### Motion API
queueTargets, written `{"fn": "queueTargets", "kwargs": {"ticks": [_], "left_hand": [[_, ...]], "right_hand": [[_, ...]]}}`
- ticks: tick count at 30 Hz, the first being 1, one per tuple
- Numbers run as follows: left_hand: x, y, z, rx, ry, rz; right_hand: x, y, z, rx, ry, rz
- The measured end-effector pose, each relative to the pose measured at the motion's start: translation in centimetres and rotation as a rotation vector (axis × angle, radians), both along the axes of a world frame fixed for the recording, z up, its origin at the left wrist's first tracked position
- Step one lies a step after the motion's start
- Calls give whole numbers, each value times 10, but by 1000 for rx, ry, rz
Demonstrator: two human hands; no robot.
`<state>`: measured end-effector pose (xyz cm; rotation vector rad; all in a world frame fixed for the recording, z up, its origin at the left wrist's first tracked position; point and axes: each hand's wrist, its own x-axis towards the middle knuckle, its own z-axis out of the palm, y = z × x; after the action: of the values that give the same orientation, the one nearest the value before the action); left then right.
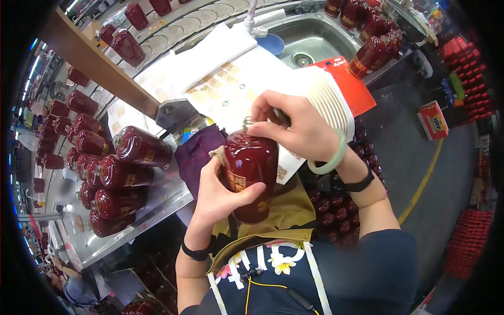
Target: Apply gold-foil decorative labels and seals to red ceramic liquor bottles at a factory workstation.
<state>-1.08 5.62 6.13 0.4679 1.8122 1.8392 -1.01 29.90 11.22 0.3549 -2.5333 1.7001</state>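
A dark red glass bottle (pixel 251 163) with gold print stands upright in front of my chest. My left hand (pixel 223 191) wraps its lower side, thumb across the front, and a bit of beige cloth (pixel 218 153) shows between palm and glass. Around the bare, open neck (pixel 247 123) curl the thumb and bent fingers of my right hand (pixel 296 123), the thumb pressing on the shoulder. A dark patch under the right palm is too shadowed to name. Just left of the bottle lies a purple cloth (pixel 197 152); sheets of gold-and-white labels (pixel 226 86) spread behind it.
Several red bottles (pixel 123 173) lie stacked on a metal table at left, beside a brown post (pixel 100 63). Behind are a conveyor (pixel 178 26) and a steel sink (pixel 325 39) with a blue bowl (pixel 270 45). More bottles (pixel 375 52) stand right of the sink; a red box (pixel 433 121) sits farther right.
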Motion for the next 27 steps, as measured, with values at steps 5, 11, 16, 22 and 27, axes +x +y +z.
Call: {"fn": "queueTargets", "kwargs": {"ticks": [5,11,16,22,27], "left_hand": [[-4,53,12,-152,570,-71],[-5,42,5,-210,733,58],[-3,15,-1,-246,700,215],[4,-7,-6,-197,596,357],[13,-39,-4,-186,596,479]], "right_hand": [[34,46,22,265,145,50],[43,138,40,538,290,-555],[-1,223,9,819,387,-819],[-48,267,-23,925,305,-906],[-61,273,-19,1015,218,-913]]}}
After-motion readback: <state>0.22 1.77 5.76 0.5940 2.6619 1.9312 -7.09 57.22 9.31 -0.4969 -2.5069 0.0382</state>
